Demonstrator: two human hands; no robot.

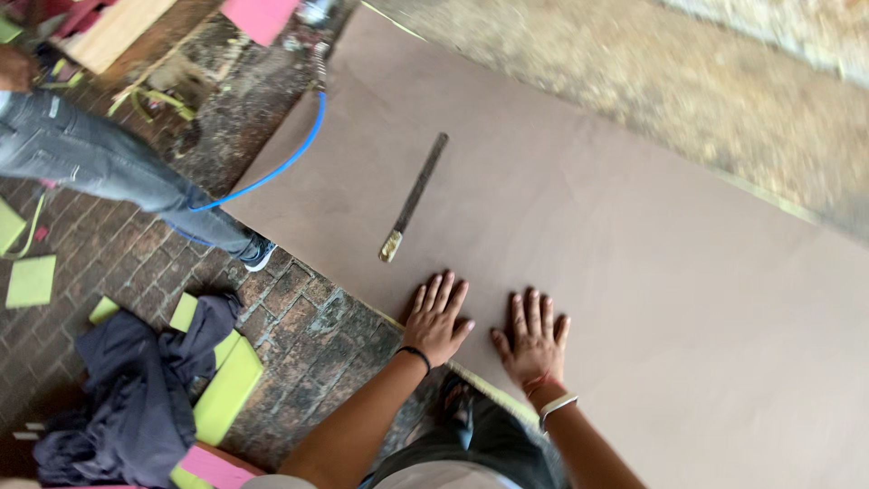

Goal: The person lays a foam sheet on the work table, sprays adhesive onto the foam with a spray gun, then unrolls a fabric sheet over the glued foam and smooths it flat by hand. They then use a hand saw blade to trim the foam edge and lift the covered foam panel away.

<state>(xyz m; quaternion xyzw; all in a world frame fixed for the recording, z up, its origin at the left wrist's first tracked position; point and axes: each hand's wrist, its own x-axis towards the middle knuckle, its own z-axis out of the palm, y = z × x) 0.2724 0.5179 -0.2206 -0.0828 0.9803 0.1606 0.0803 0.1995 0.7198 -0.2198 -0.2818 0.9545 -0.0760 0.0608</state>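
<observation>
Board [615,244], a big brown sheet, lies flat on the brick floor [299,335] and fills most of the view; both hands press on it near its close edge. The left hand [436,319] and right hand [532,340] lie palm down side by side, fingers spread and gripping nothing, seemingly to pin the sheet flat. Just left of that edge, on the bricks, a dark cloth [136,389] lies heaped over yellow-green foam pieces [226,385]. Farther in on the board, a long flat tool [415,197] with a pale tip lies loose, angled toward the far edge. A blue hose [285,163] curves past the board's left edge, beside another person's jeans-clad leg [109,163]. Beyond the far edge is blurred bare ground [652,81].
</observation>
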